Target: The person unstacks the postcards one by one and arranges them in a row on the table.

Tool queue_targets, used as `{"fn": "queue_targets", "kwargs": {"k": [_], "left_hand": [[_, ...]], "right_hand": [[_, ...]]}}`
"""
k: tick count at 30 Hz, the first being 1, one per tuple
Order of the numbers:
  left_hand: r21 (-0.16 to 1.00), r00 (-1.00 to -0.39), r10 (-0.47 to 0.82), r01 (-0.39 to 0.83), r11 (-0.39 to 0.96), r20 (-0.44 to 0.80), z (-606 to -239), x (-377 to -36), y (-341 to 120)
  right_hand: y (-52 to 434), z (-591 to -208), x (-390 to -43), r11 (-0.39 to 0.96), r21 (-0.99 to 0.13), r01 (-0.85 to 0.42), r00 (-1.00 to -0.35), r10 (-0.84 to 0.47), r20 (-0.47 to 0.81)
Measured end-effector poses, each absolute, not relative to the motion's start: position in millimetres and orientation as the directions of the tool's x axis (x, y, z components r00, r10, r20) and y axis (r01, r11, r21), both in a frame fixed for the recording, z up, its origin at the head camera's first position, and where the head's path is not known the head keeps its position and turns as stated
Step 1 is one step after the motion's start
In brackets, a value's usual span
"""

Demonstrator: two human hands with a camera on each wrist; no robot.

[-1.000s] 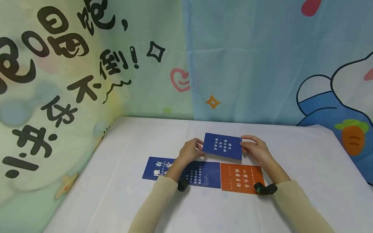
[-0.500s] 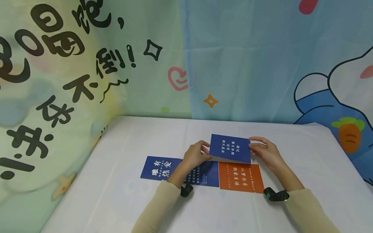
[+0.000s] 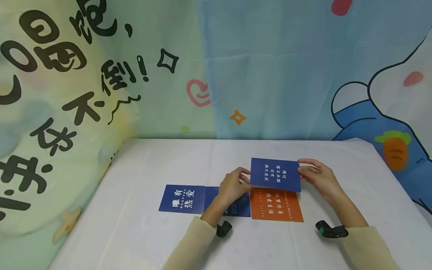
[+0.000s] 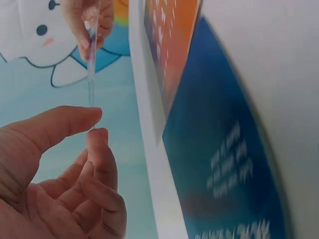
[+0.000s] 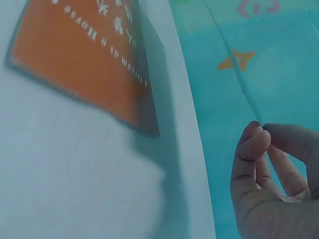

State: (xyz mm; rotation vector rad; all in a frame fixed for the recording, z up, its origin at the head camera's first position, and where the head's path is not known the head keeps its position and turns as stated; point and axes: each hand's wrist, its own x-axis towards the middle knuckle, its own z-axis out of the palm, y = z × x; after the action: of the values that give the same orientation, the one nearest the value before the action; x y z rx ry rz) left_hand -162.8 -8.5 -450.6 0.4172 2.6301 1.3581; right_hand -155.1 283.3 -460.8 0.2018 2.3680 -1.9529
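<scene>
Both hands hold a dark blue card (image 3: 275, 174) with white lettering just above the table. My left hand (image 3: 233, 185) pinches its left edge and my right hand (image 3: 317, 178) pinches its right edge. The card shows edge-on (image 4: 91, 64) in the left wrist view, between thumb and forefinger (image 4: 99, 149). In the right wrist view its thin edge (image 5: 234, 59) runs up from my fingertips (image 5: 254, 137). An orange card (image 3: 275, 204) lies flat under it. To its left lie a blue card (image 3: 236, 207), partly hidden by my left hand, and another blue card (image 3: 182, 198).
The white table (image 3: 141, 168) is walled by printed cloth: a green sheet with black characters (image 3: 67, 97) on the left and a blue cartoon sheet (image 3: 303, 75) behind. A black wrist camera (image 3: 329, 229) sits on each forearm.
Both hands have carried the blue card to the right. It now hangs over the top of the orange card instead of above the middle blue card.
</scene>
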Motion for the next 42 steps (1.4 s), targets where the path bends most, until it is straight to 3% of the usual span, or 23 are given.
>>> {"fn": "queue_targets", "kwargs": {"k": [12, 30, 42], "left_hand": [[0.894, -0.932, 0.362, 0.145, 0.424, -0.021, -458.3, -147.6, 18.5], [0.912, -0.89, 0.455, 0.167, 0.376, -0.025, -470.3, -128.1, 61.9], [0.823, -0.883, 0.46, 0.188, 0.536, -0.097, -474.5, -115.4, 84.7]], "right_hand": [[314.0, -460.8, -129.9, 0.226, -0.965, 0.135, -0.99, 0.081, -0.119], [360.7, -476.3, -96.7, 0.244, -0.956, 0.164, -0.982, 0.13, -0.136], [381.6, -491.7, -75.3, 0.304, -0.931, 0.201, -0.975, 0.156, -0.16]]}}
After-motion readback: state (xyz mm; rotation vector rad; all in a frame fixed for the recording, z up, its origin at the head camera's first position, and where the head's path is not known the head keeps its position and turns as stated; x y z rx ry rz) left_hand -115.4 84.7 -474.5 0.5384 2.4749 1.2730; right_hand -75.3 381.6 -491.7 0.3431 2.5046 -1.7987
